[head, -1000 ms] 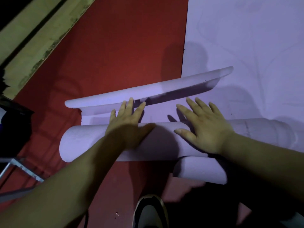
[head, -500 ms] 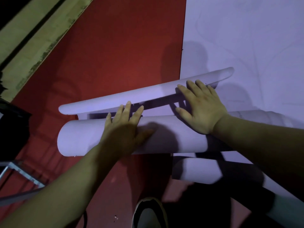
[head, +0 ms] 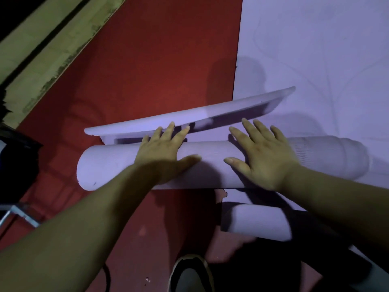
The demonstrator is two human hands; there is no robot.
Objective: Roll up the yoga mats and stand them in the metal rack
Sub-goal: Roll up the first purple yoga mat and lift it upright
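On the rolled mat (head: 117,165), both hands press flat: left hand (head: 162,157), right hand (head: 263,157).

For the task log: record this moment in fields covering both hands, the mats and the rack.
left hand: palm down on the big roll, fingers straight
right hand: palm down on the same roll, fingers spread
big roll: lilac, lying across the red floor; its loose flap curls up beyond the fingertips
second roll: smaller, nearer the person, untouched
flat mat: lilac, unrolled, at right
metal frame: at left edge, possibly the rack; no mat in it seen
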